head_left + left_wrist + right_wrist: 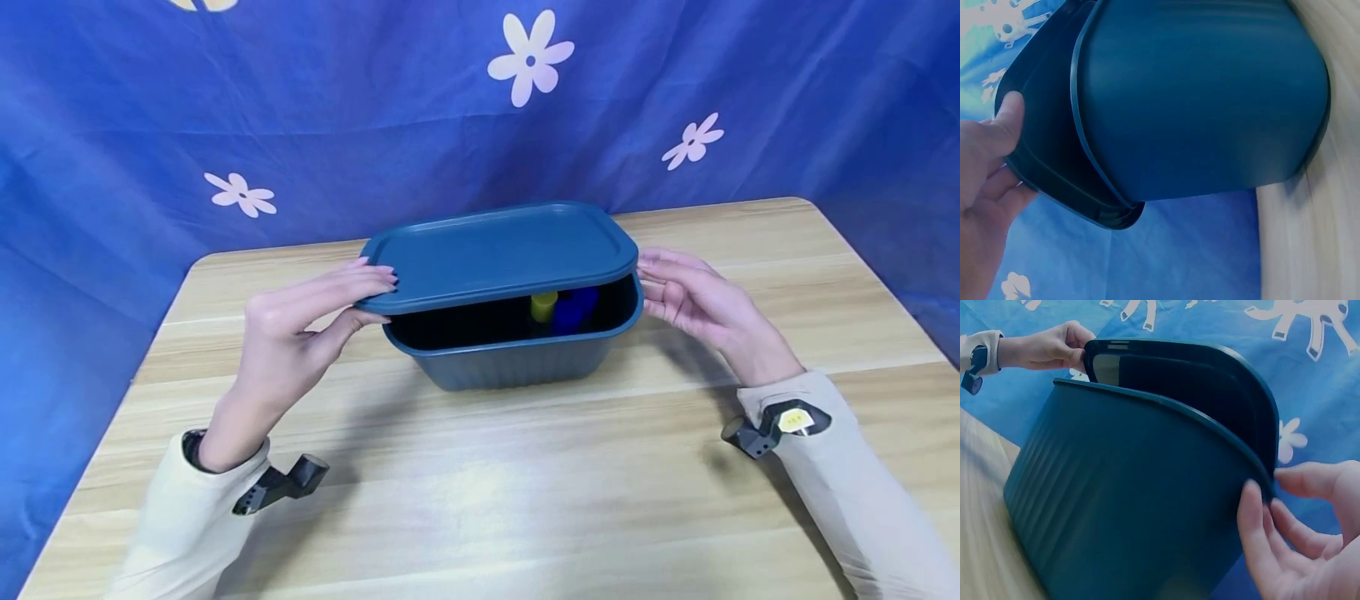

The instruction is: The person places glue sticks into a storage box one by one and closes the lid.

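Note:
A dark blue-green plastic box (517, 365) stands on the table, its lid (495, 254) tilted over it with the front edge raised. Inside, a yellow cylindrical piece (543, 307) and a bright blue piece (573, 310) show through the gap. My left hand (300, 325) grips the lid's left end, thumb below and fingers on top. At the opposite end, my right hand (693, 300) pinches where lid and box rim meet; in the right wrist view its thumb (1250, 512) lies against the box's outer wall and its other fingers are at the lid's edge.
The box rests on a light wood-grain table (480, 492) with rounded back corners. Behind the table hangs a blue cloth (375, 108) with white flower prints. A black wrist camera (281, 485) is strapped over each pale sleeve.

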A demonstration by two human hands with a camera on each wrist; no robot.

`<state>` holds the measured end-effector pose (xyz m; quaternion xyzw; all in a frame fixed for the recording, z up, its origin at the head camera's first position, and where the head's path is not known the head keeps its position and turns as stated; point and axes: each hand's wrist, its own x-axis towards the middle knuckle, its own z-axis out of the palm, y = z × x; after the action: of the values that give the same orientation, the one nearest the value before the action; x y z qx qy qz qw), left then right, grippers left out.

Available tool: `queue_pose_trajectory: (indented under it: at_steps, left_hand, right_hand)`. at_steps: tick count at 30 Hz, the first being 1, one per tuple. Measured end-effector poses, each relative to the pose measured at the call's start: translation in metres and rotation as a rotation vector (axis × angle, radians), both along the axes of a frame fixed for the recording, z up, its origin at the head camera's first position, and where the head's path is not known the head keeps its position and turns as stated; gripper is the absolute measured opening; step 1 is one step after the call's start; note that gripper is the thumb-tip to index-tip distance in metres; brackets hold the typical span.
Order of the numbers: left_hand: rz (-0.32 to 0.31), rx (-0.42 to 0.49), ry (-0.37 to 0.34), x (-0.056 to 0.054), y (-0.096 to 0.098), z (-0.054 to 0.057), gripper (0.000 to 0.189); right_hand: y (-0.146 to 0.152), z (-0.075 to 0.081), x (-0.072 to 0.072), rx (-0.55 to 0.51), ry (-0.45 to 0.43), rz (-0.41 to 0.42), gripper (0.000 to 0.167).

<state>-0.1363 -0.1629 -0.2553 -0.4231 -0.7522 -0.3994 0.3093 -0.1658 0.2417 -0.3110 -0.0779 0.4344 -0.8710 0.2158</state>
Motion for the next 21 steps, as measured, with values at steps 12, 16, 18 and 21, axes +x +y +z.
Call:
queue_pose_trajectory:
  at_steps: [12, 16, 18, 21]
  left_hand:
    - [-0.232, 0.225, -0.269, -0.006, 0.000, -0.007, 0.020]
    - [-0.279, 0.222, -0.279, -0.007, 0.002, -0.008, 0.024]
    - [-0.295, 0.215, -0.281, -0.008, 0.003, -0.009, 0.026]
    - [-0.314, 0.216, -0.285, -0.009, 0.005, -0.011, 0.030]
  right_hand:
    - [-0.008, 0.046, 0.009, 0.529, 0.209, -0.193, 0.021]
    - [-0.010, 0.053, 0.004, 0.604, 0.121, -0.195, 0.025]
    - [-0.011, 0.055, 0.002, 0.616, 0.094, -0.191, 0.024]
    - [-0.012, 0.056, 0.000, 0.595, 0.078, -0.167, 0.020]
